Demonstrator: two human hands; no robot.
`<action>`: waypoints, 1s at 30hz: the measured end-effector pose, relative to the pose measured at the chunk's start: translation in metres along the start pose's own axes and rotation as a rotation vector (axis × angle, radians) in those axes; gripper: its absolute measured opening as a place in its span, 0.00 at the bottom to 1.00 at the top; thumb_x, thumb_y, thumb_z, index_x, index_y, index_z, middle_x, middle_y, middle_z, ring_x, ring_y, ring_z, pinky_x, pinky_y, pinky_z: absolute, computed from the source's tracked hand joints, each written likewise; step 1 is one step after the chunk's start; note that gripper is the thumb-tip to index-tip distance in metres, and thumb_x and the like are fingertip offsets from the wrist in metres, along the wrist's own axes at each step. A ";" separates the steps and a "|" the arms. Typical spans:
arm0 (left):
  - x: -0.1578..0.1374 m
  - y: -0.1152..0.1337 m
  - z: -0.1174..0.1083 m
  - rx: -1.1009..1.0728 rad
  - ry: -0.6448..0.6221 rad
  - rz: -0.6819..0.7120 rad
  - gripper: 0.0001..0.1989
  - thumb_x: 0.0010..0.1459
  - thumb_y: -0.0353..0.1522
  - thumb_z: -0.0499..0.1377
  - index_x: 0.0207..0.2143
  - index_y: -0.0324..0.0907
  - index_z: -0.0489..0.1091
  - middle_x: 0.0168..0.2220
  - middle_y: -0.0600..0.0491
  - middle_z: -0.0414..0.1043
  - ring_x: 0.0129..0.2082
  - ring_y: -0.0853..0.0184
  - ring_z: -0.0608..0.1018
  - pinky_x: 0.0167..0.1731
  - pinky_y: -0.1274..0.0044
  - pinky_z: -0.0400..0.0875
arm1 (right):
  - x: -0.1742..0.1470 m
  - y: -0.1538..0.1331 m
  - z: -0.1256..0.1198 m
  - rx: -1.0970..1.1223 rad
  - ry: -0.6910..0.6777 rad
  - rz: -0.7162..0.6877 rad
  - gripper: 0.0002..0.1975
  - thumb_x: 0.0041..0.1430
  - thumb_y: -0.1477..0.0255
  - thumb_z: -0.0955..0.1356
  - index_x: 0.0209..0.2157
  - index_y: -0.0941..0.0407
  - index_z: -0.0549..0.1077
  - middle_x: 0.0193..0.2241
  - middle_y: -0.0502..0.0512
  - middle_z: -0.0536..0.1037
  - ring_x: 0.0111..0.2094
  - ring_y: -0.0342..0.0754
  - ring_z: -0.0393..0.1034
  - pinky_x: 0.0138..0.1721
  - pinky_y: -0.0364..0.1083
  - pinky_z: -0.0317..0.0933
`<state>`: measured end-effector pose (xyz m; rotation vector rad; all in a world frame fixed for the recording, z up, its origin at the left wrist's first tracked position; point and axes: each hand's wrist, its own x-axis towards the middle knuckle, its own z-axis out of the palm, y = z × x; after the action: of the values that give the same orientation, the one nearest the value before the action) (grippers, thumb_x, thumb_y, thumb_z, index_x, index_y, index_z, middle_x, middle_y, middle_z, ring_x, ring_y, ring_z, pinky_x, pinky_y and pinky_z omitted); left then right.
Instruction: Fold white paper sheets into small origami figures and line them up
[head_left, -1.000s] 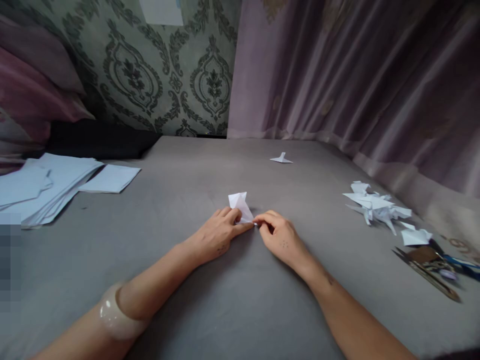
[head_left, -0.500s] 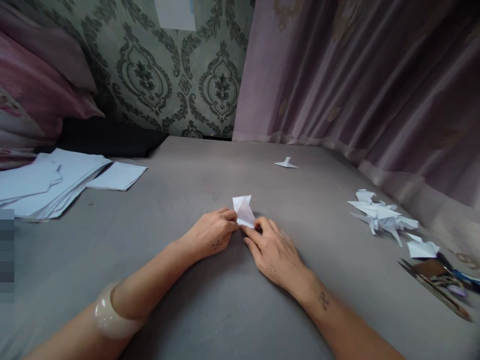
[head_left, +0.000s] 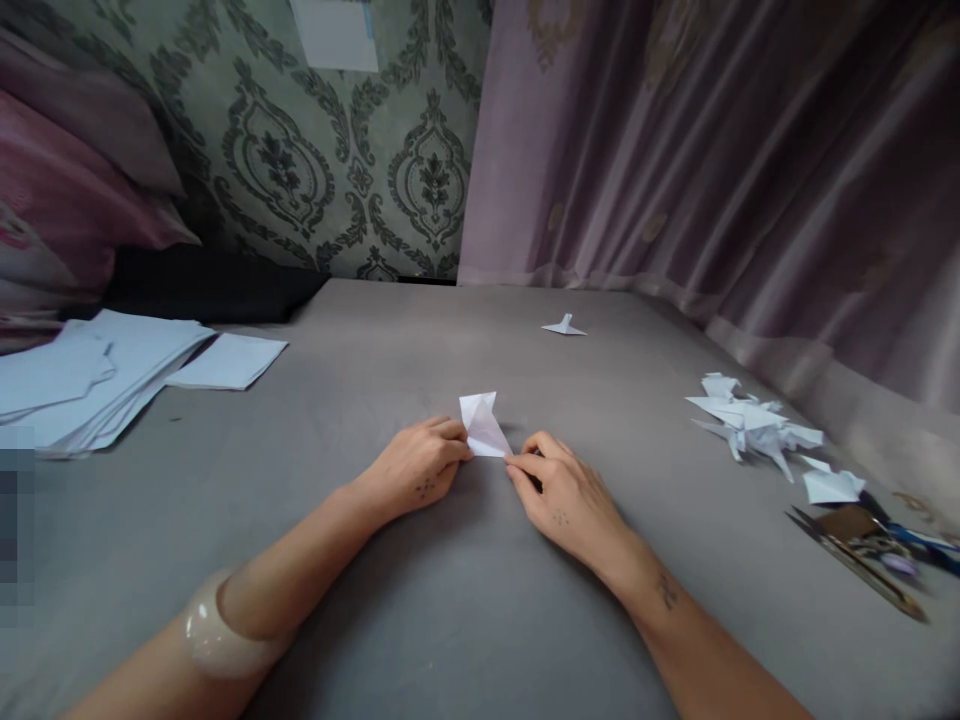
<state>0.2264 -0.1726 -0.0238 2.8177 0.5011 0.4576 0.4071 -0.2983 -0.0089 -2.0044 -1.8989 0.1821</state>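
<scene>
Centrally, folded paper [head_left: 486, 430]: white and angular, lying on the grey surface [head_left: 420, 620] between the two hands, its forked end pointing away from the person.
Left hand [head_left: 424, 462]: fingers curled, tips closed on the paper's near left edge; I judge this the anchoring side, keeping a light piece from sliding.
Right hand [head_left: 566, 490]: grip narrow, thumb and forefinger pinching the near right corner; such a hold seems suited to fine control of a thin point. From where I stand, I cannot tell which layers are caught.
Pale bangle [head_left: 225, 635]: worn on the left forearm, well back from the paper, so unlikely to interfere.
Lone folded piece [head_left: 566, 327]: beyond the hands, set apart, presumably clear of their movements.
Heap of folded pieces [head_left: 754, 425]: at right, overlapping loosely, apparently collected out of the way.
Pointed tool [head_left: 870, 575]: near that heap, further toward the person; not in use.
Paper stack [head_left: 142, 360]: at left, lying flat, probably to keep the sheets unbent; a smaller stack [head_left: 229, 362] beside it.
</scene>
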 end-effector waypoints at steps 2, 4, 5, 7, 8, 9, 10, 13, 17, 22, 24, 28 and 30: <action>-0.001 -0.002 0.002 -0.010 0.022 -0.001 0.17 0.55 0.23 0.49 0.34 0.44 0.76 0.36 0.51 0.74 0.37 0.66 0.74 0.32 0.79 0.70 | 0.002 0.001 0.002 0.023 0.032 0.047 0.11 0.62 0.71 0.62 0.32 0.52 0.76 0.34 0.53 0.73 0.33 0.46 0.69 0.32 0.44 0.60; -0.001 -0.004 0.004 -0.026 0.049 0.006 0.17 0.55 0.23 0.49 0.35 0.44 0.76 0.36 0.51 0.74 0.38 0.66 0.74 0.35 0.78 0.71 | 0.006 0.003 0.007 0.071 0.094 0.105 0.10 0.61 0.70 0.62 0.31 0.54 0.75 0.31 0.53 0.74 0.30 0.45 0.69 0.32 0.44 0.60; -0.001 -0.004 0.005 -0.032 0.056 0.008 0.17 0.55 0.23 0.49 0.35 0.44 0.76 0.37 0.51 0.74 0.38 0.66 0.74 0.36 0.77 0.71 | 0.009 0.003 0.010 0.106 0.131 0.134 0.09 0.61 0.69 0.63 0.32 0.54 0.74 0.31 0.52 0.74 0.29 0.44 0.68 0.32 0.44 0.60; -0.001 -0.005 0.006 -0.042 0.059 0.012 0.16 0.55 0.22 0.49 0.35 0.43 0.76 0.36 0.50 0.74 0.37 0.66 0.75 0.37 0.76 0.70 | 0.014 0.003 0.016 0.181 0.178 0.166 0.08 0.59 0.67 0.65 0.38 0.54 0.72 0.32 0.53 0.74 0.28 0.44 0.68 0.33 0.44 0.61; 0.000 -0.004 0.006 -0.046 0.057 0.014 0.16 0.55 0.22 0.49 0.35 0.43 0.75 0.36 0.50 0.74 0.37 0.66 0.75 0.37 0.76 0.70 | 0.017 0.003 0.018 0.211 0.196 0.166 0.10 0.58 0.66 0.66 0.41 0.54 0.71 0.35 0.53 0.74 0.29 0.44 0.68 0.33 0.44 0.62; 0.000 -0.004 0.006 -0.047 0.059 0.016 0.16 0.55 0.22 0.49 0.35 0.43 0.75 0.35 0.50 0.74 0.37 0.65 0.75 0.36 0.76 0.70 | 0.019 0.002 0.020 0.235 0.206 0.154 0.13 0.57 0.65 0.67 0.43 0.54 0.71 0.37 0.54 0.74 0.30 0.44 0.68 0.34 0.44 0.62; 0.000 -0.004 0.005 -0.047 0.063 0.021 0.16 0.55 0.22 0.49 0.34 0.43 0.75 0.35 0.51 0.73 0.36 0.65 0.75 0.36 0.76 0.70 | 0.021 0.001 0.022 0.253 0.211 0.135 0.13 0.56 0.66 0.68 0.44 0.54 0.71 0.39 0.54 0.74 0.31 0.44 0.69 0.34 0.44 0.63; 0.000 -0.001 0.003 -0.023 0.126 0.032 0.13 0.54 0.23 0.50 0.32 0.41 0.73 0.33 0.50 0.72 0.36 0.64 0.73 0.36 0.74 0.69 | 0.024 -0.002 0.023 0.294 0.179 0.055 0.08 0.57 0.71 0.67 0.40 0.54 0.72 0.38 0.54 0.74 0.34 0.45 0.69 0.35 0.43 0.63; 0.000 0.005 -0.001 0.114 0.429 -0.056 0.09 0.54 0.27 0.54 0.39 0.38 0.68 0.39 0.45 0.69 0.40 0.60 0.70 0.43 0.68 0.66 | 0.022 -0.004 0.022 0.311 0.177 -0.022 0.08 0.58 0.78 0.64 0.36 0.54 0.73 0.34 0.53 0.74 0.33 0.44 0.70 0.36 0.42 0.62; -0.001 0.004 -0.002 0.282 0.456 -0.049 0.16 0.57 0.34 0.57 0.48 0.42 0.64 0.50 0.43 0.66 0.51 0.55 0.64 0.50 0.62 0.55 | 0.021 -0.001 0.021 0.256 0.249 -0.054 0.10 0.58 0.79 0.62 0.36 0.54 0.74 0.35 0.52 0.74 0.35 0.45 0.70 0.36 0.42 0.62; -0.001 0.002 -0.003 0.297 0.365 0.052 0.07 0.59 0.32 0.55 0.41 0.44 0.68 0.47 0.49 0.70 0.49 0.57 0.66 0.50 0.63 0.53 | 0.021 0.001 0.023 0.234 0.268 -0.066 0.11 0.58 0.79 0.62 0.36 0.53 0.74 0.35 0.52 0.74 0.35 0.45 0.70 0.37 0.42 0.62; -0.001 0.000 -0.001 0.294 0.252 0.177 0.10 0.61 0.25 0.50 0.30 0.42 0.67 0.38 0.53 0.76 0.47 0.62 0.69 0.48 0.66 0.52 | 0.021 0.003 0.026 0.171 0.263 -0.067 0.12 0.56 0.81 0.63 0.38 0.53 0.73 0.37 0.51 0.74 0.36 0.45 0.70 0.37 0.42 0.62; 0.000 0.003 0.001 0.329 0.224 0.170 0.10 0.60 0.24 0.49 0.29 0.41 0.66 0.35 0.52 0.75 0.45 0.62 0.69 0.48 0.67 0.53 | 0.019 0.001 0.024 0.130 0.242 -0.071 0.14 0.57 0.81 0.63 0.42 0.52 0.72 0.40 0.52 0.73 0.36 0.45 0.70 0.36 0.42 0.62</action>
<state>0.2272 -0.1754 -0.0241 3.1586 0.4117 0.7981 0.4016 -0.2753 -0.0288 -1.7829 -1.7560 0.0397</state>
